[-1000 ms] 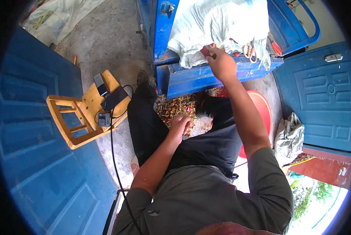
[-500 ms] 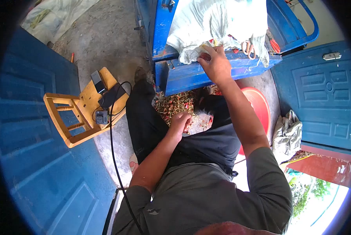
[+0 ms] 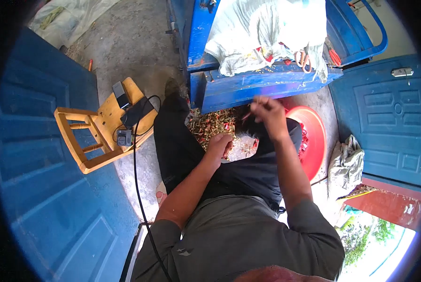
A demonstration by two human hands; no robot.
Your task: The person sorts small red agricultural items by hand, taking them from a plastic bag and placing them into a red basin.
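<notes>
Grey-green shirt (image 3: 252, 235), one, short-sleeved, worn over dark trousers (image 3: 248, 181).

Left hand (image 3: 219, 144), bare: held low between the thighs, just beside the heap of scraps; grip closed, fingers curled in, contents hidden.

Right hand (image 3: 269, 113), bare: raised near the right knee, below the blue bed's edge; grip closed on a slim dark-red piece (image 3: 247, 116) — motion-blurred, possibly a dried pod.

Heap of scraps (image 3: 210, 126), red and straw-coloured: on the ground between the legs.

Basin (image 3: 319, 150), red, round: beyond the right thigh, with red pieces (image 3: 304, 141) inside.

Chair (image 3: 92, 162), yellow wood: on the left side; on its seat, a small boxy device (image 3: 124, 137), a dark slab (image 3: 121, 95) and a black cable (image 3: 137, 178).

Blue metal bed (image 3: 266, 87): ahead, bearing white sacking (image 3: 262, 33), red bits (image 3: 269, 58) at the sacking's edge, pink-handled scissors (image 3: 303, 61) and, farther right, a red-handled tool (image 3: 335, 57).

Crumpled pale sack (image 3: 345, 162): right of the basin, against a blue panelled door (image 3: 391, 113).
</notes>
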